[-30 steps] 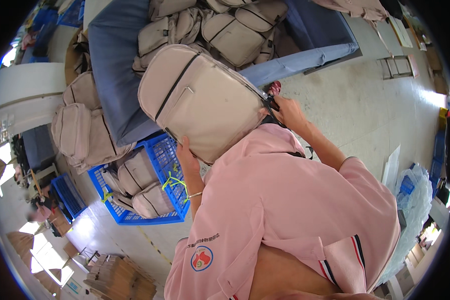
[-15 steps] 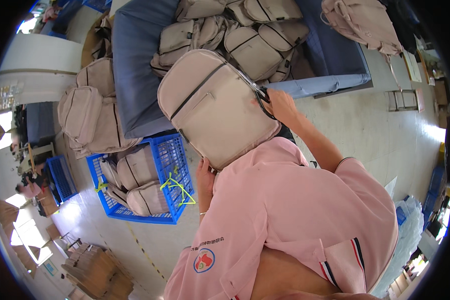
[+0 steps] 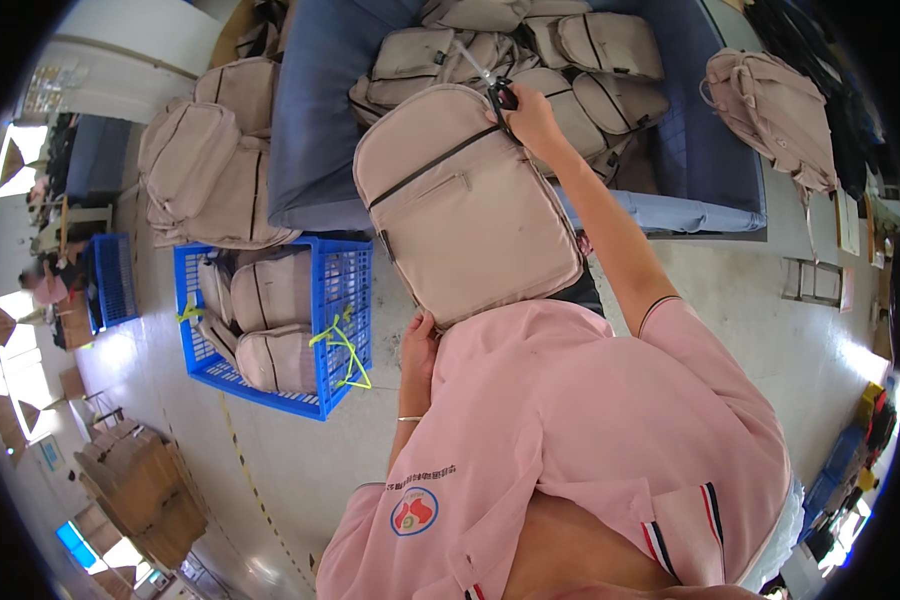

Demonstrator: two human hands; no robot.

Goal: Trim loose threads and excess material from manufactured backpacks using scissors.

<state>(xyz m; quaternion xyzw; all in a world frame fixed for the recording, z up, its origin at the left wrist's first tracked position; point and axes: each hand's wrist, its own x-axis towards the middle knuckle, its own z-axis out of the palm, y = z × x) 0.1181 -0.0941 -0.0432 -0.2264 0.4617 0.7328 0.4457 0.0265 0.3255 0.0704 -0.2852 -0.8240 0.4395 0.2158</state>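
R hand point(image 3: 532, 120) grips blk-handled scissors point(image 3: 503, 96), partly hiding them.

Pink polo shirt point(image 3: 610, 400), open at the neck
Collar point(image 3: 678, 520) edged in navy, white and red; round blue-ringed emblem point(image 3: 414, 512), red inside, beneath dark lettering point(image 3: 422, 474); dark-trimmed right sleeve point(image 3: 695, 345); thin pale bracelet point(image 3: 409, 419).
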